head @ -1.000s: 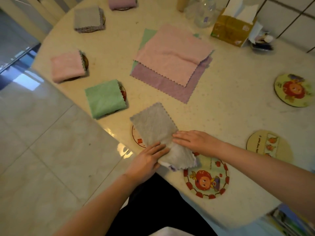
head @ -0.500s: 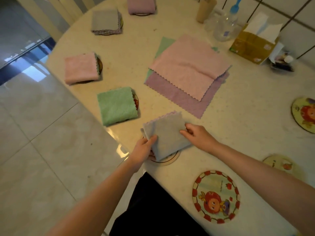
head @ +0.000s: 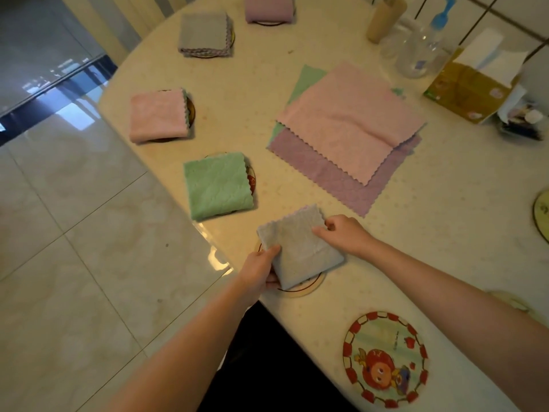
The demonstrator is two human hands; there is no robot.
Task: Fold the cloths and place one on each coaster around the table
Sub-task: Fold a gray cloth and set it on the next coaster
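1. Cream stone counter [head: 237, 93], big and round at the edge, with the floor far below. Could lose the grey cloth [head: 300, 248] over that edge if let go too fast, since cloth and coaster sit right by the rim.

2. Pile of three flat cloths [head: 350, 126] in the middle: pink on top, purple under, green at the bottom. Not folded yet. Well apart from both hands, so safe from a bump for now.

3. Four folded cloths on coasters further round: green [head: 218, 185], pink [head: 157, 114], grey [head: 203, 34], purple [head: 269, 8]. Near enough for the green one to get knocked by the left arm on the way back.

4. Grey cloth folded small and lying on the coaster [head: 300, 289], but a bit crooked. Coaster rim peeking out only at the near side. Might pop open or end up off to one side if not squared up.

5. Bare cartoon coaster [head: 384, 359] close by on the near right, waiting for a cloth. Another bare one at the far right edge, mostly cut off.

6. Left hand [head: 261, 270] at the near left corner of the grey cloth, thumb on top, fingers tucked under, pinching it.

7. Right hand [head: 341, 234] at the far right edge, fingers [head: 322, 233] bent and pinching the cloth edge. Cloth stretched between both hands, touching both.
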